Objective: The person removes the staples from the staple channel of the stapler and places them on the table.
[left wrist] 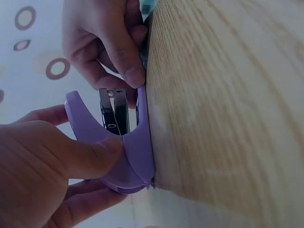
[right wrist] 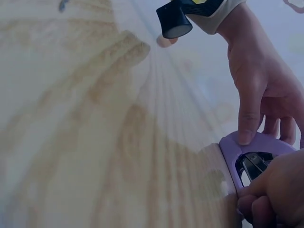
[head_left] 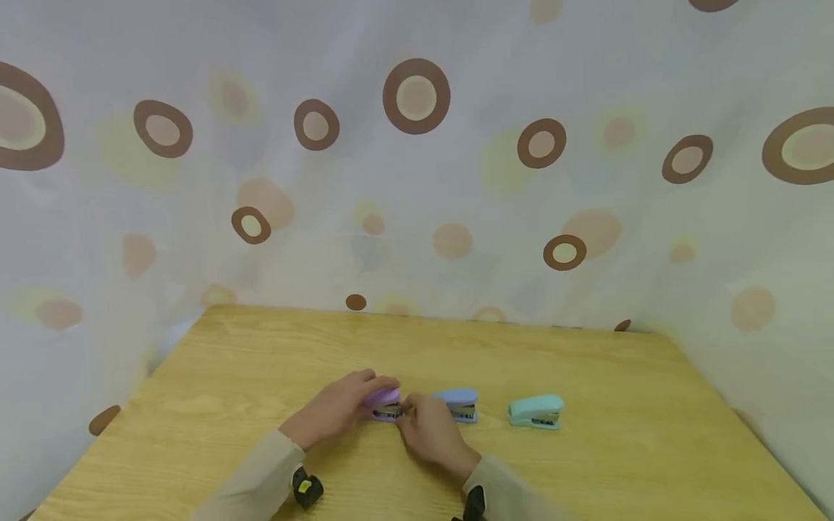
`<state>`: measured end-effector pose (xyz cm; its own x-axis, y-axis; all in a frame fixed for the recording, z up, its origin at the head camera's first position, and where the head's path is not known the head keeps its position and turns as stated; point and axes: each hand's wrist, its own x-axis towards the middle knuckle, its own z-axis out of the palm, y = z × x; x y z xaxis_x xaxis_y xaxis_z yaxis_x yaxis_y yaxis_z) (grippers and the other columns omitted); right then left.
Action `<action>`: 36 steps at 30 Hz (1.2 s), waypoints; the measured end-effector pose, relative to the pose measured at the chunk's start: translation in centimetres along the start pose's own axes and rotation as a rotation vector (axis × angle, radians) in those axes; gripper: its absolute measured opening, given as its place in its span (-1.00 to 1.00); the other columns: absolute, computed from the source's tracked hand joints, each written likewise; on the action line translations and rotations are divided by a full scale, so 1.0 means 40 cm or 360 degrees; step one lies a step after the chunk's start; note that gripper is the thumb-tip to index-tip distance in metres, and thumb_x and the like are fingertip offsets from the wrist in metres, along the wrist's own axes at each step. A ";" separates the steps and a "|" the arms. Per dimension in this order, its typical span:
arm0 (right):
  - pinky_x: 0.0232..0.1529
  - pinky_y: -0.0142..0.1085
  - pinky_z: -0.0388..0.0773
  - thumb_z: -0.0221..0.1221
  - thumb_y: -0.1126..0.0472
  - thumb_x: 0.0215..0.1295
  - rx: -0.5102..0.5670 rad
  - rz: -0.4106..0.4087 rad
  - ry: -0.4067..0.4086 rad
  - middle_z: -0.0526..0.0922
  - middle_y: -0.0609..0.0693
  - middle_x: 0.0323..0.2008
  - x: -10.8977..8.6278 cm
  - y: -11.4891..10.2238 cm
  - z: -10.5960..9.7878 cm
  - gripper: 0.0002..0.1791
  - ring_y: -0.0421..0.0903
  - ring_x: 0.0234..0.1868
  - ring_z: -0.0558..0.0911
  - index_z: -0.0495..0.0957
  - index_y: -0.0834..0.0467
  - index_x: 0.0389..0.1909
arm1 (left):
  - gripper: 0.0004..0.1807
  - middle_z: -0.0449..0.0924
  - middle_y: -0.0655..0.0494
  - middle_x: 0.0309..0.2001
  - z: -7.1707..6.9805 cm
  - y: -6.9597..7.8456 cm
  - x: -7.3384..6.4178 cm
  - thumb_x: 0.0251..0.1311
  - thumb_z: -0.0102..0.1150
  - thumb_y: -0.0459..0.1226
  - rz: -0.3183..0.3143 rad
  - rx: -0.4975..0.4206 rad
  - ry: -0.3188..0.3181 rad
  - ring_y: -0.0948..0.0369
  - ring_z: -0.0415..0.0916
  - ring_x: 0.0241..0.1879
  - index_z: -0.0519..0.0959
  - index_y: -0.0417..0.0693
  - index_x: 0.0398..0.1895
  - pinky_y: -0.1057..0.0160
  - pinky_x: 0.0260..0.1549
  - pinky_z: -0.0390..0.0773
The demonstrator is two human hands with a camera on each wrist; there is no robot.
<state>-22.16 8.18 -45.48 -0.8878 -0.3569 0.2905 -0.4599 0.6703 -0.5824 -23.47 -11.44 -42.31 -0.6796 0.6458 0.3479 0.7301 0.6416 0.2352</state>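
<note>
A purple stapler (head_left: 382, 397) rests on the wooden table, its front end pointing right. My left hand (head_left: 342, 407) grips its rear part; in the left wrist view the thumb lies along the side of the purple body (left wrist: 138, 154), with other fingers on the far side. The metal magazine (left wrist: 115, 111) shows between the raised top and the base. From the right, my right hand (head_left: 431, 430) pinches the front tip of the base between thumb and finger. Just behind the right hand stands a blue stapler (head_left: 461, 396), its rear partly hidden by that hand.
Farther right on the table (head_left: 625, 420) sits a teal stapler (head_left: 536, 409), also facing right. A patterned curtain (head_left: 417, 188) rises behind the table and along both sides. Black wrist cameras (head_left: 307, 488) are strapped at both sleeves.
</note>
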 end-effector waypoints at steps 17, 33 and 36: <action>-0.67 -0.46 0.32 0.27 0.36 0.11 0.0038 0.0075 -0.0026 0.61 -0.02 -0.63 0.014 -0.016 -0.006 -0.89 -0.35 -0.68 0.38 0.62 0.33 -0.35 | -0.52 0.51 0.16 -0.24 -0.011 0.000 0.023 -0.01 0.31 -0.56 0.0018 0.0041 -0.0051 0.22 0.52 -0.28 0.47 0.01 -0.04 0.28 -0.29 0.57; -0.61 -0.44 0.36 0.25 0.33 0.17 -0.0033 0.0076 -0.0061 0.63 -0.01 -0.59 0.005 -0.020 -0.010 -0.89 -0.33 -0.65 0.40 0.59 0.31 -0.33 | -0.56 0.60 -0.05 -0.05 0.007 -0.065 -0.058 0.11 0.27 -0.49 -0.0506 -0.0851 0.0155 0.17 0.57 -0.13 0.22 -0.06 -0.12 0.28 -0.16 0.56; -0.61 -0.44 0.37 0.23 0.33 0.19 -0.0017 0.0075 -0.0088 0.62 -0.03 -0.61 0.004 -0.022 -0.011 -0.89 -0.34 -0.66 0.40 0.59 0.32 -0.31 | -0.58 0.59 0.01 -0.11 0.000 -0.069 -0.071 0.12 0.31 -0.40 -0.0569 -0.0835 0.0146 0.24 0.56 -0.19 0.25 -0.04 -0.12 0.30 -0.16 0.55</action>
<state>-21.88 7.82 -44.59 -0.9067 -0.3596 0.2204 -0.4178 0.6940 -0.5864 -23.57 -15.07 -43.94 -0.8958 0.3762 0.2366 0.4130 0.5082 0.7558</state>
